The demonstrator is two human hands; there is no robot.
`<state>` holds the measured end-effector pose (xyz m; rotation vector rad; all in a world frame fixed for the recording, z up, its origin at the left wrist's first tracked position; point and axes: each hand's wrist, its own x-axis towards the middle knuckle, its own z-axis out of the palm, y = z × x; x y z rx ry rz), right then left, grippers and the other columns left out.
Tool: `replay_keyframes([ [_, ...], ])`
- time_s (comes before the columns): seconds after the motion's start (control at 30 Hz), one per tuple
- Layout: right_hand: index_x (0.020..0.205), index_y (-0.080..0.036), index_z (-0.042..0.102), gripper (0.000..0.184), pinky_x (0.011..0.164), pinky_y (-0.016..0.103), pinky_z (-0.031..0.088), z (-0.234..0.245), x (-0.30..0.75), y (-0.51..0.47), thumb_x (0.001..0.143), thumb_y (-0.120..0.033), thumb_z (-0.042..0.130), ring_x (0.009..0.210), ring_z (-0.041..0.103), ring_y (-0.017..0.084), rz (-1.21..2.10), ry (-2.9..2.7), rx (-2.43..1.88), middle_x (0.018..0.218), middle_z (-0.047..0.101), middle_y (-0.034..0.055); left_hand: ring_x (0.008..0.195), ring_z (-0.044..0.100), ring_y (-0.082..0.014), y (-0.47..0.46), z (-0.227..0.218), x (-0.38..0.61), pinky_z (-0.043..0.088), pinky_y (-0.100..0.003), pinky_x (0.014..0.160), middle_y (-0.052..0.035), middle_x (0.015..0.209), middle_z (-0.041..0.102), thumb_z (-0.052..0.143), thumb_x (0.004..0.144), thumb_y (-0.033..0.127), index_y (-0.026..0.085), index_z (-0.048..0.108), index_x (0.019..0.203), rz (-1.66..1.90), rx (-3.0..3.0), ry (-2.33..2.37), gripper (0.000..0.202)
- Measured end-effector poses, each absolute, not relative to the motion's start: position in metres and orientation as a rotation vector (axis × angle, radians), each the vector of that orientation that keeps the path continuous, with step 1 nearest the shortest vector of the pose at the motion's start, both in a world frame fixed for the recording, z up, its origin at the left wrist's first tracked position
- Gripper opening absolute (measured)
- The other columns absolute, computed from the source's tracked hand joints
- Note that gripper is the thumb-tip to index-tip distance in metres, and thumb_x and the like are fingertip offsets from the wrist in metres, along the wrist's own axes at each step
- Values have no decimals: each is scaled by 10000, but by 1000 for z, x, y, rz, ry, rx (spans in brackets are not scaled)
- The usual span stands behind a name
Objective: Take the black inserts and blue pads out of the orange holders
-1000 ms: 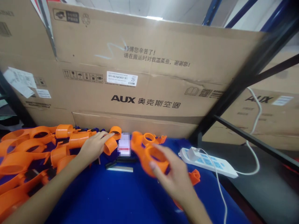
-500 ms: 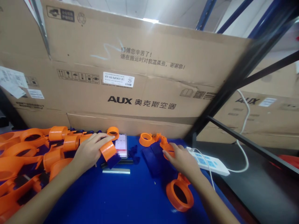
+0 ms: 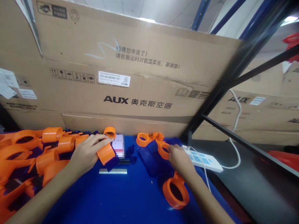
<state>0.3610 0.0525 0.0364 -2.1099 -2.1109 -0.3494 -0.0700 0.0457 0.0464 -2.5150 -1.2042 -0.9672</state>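
My left hand (image 3: 90, 152) is closed around an orange plastic ring part (image 3: 106, 154) with a dark blue piece (image 3: 113, 163) at its lower side. It is held above the table, left of a phone (image 3: 118, 144). My right hand (image 3: 178, 157) pinches the edge of another orange ring part (image 3: 164, 151) at the back right; its fingertips are partly hidden. Just left of that lies a further orange ring part (image 3: 143, 139), beside dark blue flat pieces (image 3: 149, 158). One more orange ring (image 3: 176, 190) rests below my right hand, near the forearm.
Many orange ring parts (image 3: 14, 152) are heaped on the left. A silver strip (image 3: 112, 171) lies on the blue tabletop (image 3: 112, 199). A white power strip (image 3: 205, 161) with a cable sits at the right. A large cardboard box (image 3: 140, 84) stands behind, beside a black rack post (image 3: 210, 93).
My right hand's ring part has turned, so its round opening shows more. The left hand still holds its ring part, slightly tilted. The whole view has shifted a little.
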Motion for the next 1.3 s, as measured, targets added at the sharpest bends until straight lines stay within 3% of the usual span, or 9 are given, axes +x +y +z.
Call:
replay_keyframes([
  [0.1, 905, -131, 741, 300, 749, 349, 404, 43, 355, 51, 930, -73, 447, 817, 648, 272, -320, -2080, -2070, 857, 698, 151, 1178, 624, -274, 43, 48, -68, 509, -438, 996, -74, 1340, 682, 489, 984, 96, 283, 643, 1376, -998, -2540, -1223, 461],
  [0.23, 1019, -198, 714, 277, 838, 330, 468, 56, 316, 32, 1033, -296, 455, 939, 666, 248, -112, -2103, -1873, 993, 721, 94, 1179, 626, -252, 36, 46, -65, 516, -411, 968, -80, 1347, 673, 500, 1002, 107, 318, 633, 1390, -1066, -2659, -1043, 461],
  [0.4, 1415, -272, 534, 466, 806, 352, 547, 60, 233, -10, 1037, -538, 473, 967, 684, 236, 1245, -1698, -1255, 1120, 716, 64, 1086, 669, -238, 11, 37, -54, 519, -388, 866, -64, 1314, 718, 568, 986, 89, 393, 598, 1422, -1038, -2608, -637, 533],
  [0.5, 1456, -306, 512, 557, 926, 365, 516, 49, 200, -20, 960, -528, 631, 1195, 628, 260, 1486, -1425, -1111, 1273, 684, 68, 989, 710, -236, -7, 34, -46, 532, -393, 842, -34, 1266, 762, 670, 941, 135, 441, 587, 1422, -896, -2553, -491, 576],
  [0.63, 1312, -289, 618, 454, 726, 310, 516, 32, 181, -14, 927, -526, 658, 952, 689, 238, 1792, -1121, -919, 1108, 731, 57, 971, 748, -253, -21, 37, -41, 568, -394, 869, -50, 1255, 777, 720, 914, 204, 436, 547, 1471, -786, -2666, -431, 628],
  [0.8, 1127, -256, 705, 303, 819, 318, 522, 23, 169, 0, 847, -357, 762, 892, 676, 212, 1582, -1034, -905, 976, 744, 22, 1208, 689, -248, -14, 26, -46, 528, -412, 1055, -16, 1414, 688, 685, 910, 96, 502, 544, 1451, -1057, -2871, -522, 691],
  [1.0, 1109, -244, 715, 243, 981, 409, 498, 32, 165, 21, 878, -321, 711, 948, 699, 234, 1462, -1255, -814, 1036, 759, 33, 1402, 532, -302, 15, -2, -31, 431, -535, 1162, -120, 1571, 516, 505, 1027, 263, 324, 468, 1538, -2042, -2619, -1529, 516],
  [1.13, 1002, -222, 690, 256, 854, 351, 523, 22, 170, 36, 866, -428, 755, 838, 683, 195, 1390, -1369, -797, 911, 735, 22, 1327, 605, -303, 30, 6, 3, 439, -482, 1154, -123, 1432, 656, 527, 1015, 482, 253, 597, 1422, -2634, -2811, -1919, 472],
  [1.3, 823, -212, 594, 404, 590, 244, 425, 5, 182, 39, 792, -547, 817, 589, 509, 118, 1212, -1355, -971, 665, 551, -56, 1174, 680, -300, 35, 9, 18, 497, -403, 1059, -99, 1243, 757, 759, 871, 448, 220, 733, 1181, -2785, -2683, -1853, 386],
])
